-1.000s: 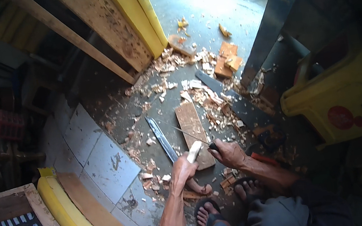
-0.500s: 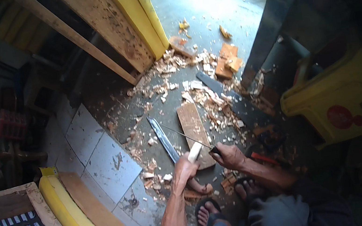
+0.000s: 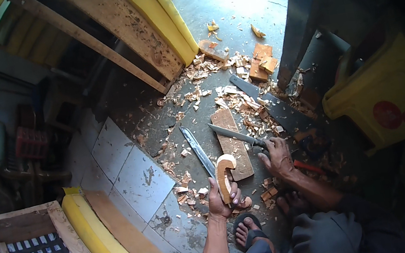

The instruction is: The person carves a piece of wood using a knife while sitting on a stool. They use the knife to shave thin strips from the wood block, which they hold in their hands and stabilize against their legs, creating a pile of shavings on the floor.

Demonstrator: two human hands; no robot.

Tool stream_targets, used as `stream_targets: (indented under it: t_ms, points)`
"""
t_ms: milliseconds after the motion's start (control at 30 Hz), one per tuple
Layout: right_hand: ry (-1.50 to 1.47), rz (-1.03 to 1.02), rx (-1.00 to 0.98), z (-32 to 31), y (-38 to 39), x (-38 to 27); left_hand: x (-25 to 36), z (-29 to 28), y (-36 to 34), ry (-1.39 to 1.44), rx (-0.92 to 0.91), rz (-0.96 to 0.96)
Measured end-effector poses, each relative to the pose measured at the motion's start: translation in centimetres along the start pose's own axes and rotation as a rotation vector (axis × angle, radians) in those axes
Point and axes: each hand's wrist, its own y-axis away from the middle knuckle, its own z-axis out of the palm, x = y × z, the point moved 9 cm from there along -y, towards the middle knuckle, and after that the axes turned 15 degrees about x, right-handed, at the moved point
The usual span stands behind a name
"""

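My left hand (image 3: 220, 203) is closed round a pale, hook-shaped piece of carved wood (image 3: 226, 175), its curved end uppermost. Below that hand lies a long-bladed machete (image 3: 196, 148) on the floor, its wooden handle partly hidden. To the right, the fingertips of my right hand (image 3: 279, 159) are at the dark handle of a knife (image 3: 238, 135), thumb held away from it. The knife's blade reaches left across a flat wooden block (image 3: 235, 161) on the floor.
Wood shavings (image 3: 198, 69) and offcuts (image 3: 262, 61) litter the floor. A grey flat blade (image 3: 245, 87) lies beyond the block. A yellow plastic stool (image 3: 382, 92) stands right. At left are a webbed wooden frame (image 3: 59, 223) and a yellow foam strip (image 3: 101, 238).
The carved piece has been raised and turned, its hooked end now showing. My right hand has moved right and loosened, and the knife's blade now lies over the block. The view has shifted slightly.
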Motion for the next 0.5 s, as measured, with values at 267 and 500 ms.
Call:
stream_targets:
  t_ms: [267,500]
  points:
    - [-0.226,0.034,-0.029,-2.2,0.9,-2.0,1.0,2.1,0.3,0.183,-0.045,0.229]
    - [-0.764,0.286,-0.538,-0.9,3.3,-6.4,1.1,1.2,0.8,0.103,0.057,0.307]
